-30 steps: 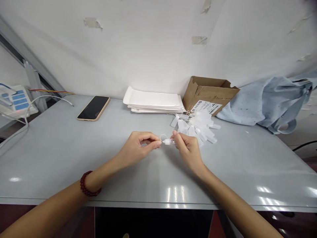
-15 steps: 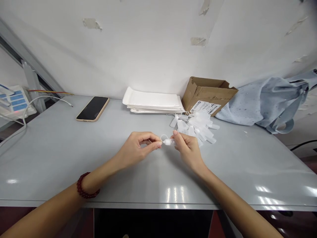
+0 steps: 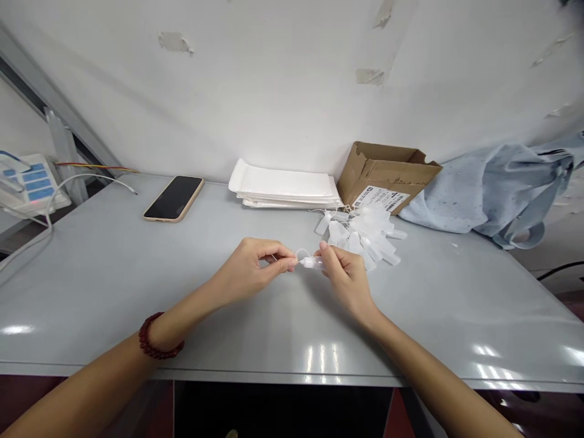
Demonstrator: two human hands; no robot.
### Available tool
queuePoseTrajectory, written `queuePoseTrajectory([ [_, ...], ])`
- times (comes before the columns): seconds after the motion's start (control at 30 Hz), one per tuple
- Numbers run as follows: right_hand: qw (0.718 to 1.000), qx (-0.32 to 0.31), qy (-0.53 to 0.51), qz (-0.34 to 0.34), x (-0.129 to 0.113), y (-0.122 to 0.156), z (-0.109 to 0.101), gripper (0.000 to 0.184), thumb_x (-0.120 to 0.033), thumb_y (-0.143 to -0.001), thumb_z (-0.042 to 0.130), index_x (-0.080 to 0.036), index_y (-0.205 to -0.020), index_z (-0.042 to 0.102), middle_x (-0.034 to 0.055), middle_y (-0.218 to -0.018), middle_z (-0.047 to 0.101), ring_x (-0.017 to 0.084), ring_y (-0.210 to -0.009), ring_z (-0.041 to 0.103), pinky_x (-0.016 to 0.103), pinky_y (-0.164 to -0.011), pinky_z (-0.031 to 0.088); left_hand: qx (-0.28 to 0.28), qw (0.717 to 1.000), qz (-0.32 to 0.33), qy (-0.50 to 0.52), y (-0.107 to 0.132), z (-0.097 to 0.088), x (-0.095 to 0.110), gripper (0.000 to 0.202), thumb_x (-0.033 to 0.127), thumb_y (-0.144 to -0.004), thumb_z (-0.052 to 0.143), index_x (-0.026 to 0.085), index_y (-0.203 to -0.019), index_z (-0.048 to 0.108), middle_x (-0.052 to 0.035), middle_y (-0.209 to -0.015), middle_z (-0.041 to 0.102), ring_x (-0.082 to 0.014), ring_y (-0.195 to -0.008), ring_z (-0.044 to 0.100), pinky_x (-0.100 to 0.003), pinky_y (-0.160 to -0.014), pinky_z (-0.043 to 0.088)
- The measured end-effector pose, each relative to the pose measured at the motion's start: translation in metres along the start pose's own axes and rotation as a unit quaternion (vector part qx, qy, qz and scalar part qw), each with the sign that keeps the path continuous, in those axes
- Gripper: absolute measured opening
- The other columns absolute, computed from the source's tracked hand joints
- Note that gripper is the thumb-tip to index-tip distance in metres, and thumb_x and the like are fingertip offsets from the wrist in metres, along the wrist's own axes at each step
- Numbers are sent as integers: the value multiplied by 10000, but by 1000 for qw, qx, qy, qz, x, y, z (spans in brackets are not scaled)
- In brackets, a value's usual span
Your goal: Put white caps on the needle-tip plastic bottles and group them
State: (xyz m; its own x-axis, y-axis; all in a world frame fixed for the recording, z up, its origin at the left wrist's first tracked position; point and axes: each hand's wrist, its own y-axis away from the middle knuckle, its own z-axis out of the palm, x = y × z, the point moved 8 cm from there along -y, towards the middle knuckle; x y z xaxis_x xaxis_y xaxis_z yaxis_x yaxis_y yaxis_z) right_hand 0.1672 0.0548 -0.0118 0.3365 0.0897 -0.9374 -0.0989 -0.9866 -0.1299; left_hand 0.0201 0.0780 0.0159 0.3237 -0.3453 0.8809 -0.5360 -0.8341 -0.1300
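Over the middle of the grey table, my right hand grips a small translucent plastic bottle lying sideways, its tip pointing left. My left hand pinches thumb and forefinger together right at the bottle's tip, on something too small to name. A thin clear loop arches just above the tip. A pile of several similar translucent bottles lies just behind my right hand. A dark red bead bracelet circles my left wrist.
A phone lies face up at the back left. A stack of white padded envelopes rests against the wall, beside an open cardboard box. A blue cloth bag sits at the far right. A device with blue labels and cables stands at the far left.
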Motion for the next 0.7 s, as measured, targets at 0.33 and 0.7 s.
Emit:
queuePoseTrajectory([
  [0.33, 1000, 10, 6, 23, 14, 5, 9, 510, -532, -913, 356, -162, -595, 505, -39, -510, 337, 93, -490, 304, 253, -484, 241, 26, 999, -22, 8, 0, 4, -12, 195, 287, -822, 574, 151, -720, 670, -21, -663, 667, -142, -636, 612, -233, -624, 497],
  [0.7, 989, -80, 100, -70, -3, -8, 14, 415, -440, -941, 368, -180, -636, 475, -21, -581, 458, 107, -545, 428, 245, -530, 321, 47, 998, -44, -19, -11, -30, -18, 199, 331, -810, 584, 153, -760, 660, -32, -727, 679, -161, -716, 622, -260, -694, 493],
])
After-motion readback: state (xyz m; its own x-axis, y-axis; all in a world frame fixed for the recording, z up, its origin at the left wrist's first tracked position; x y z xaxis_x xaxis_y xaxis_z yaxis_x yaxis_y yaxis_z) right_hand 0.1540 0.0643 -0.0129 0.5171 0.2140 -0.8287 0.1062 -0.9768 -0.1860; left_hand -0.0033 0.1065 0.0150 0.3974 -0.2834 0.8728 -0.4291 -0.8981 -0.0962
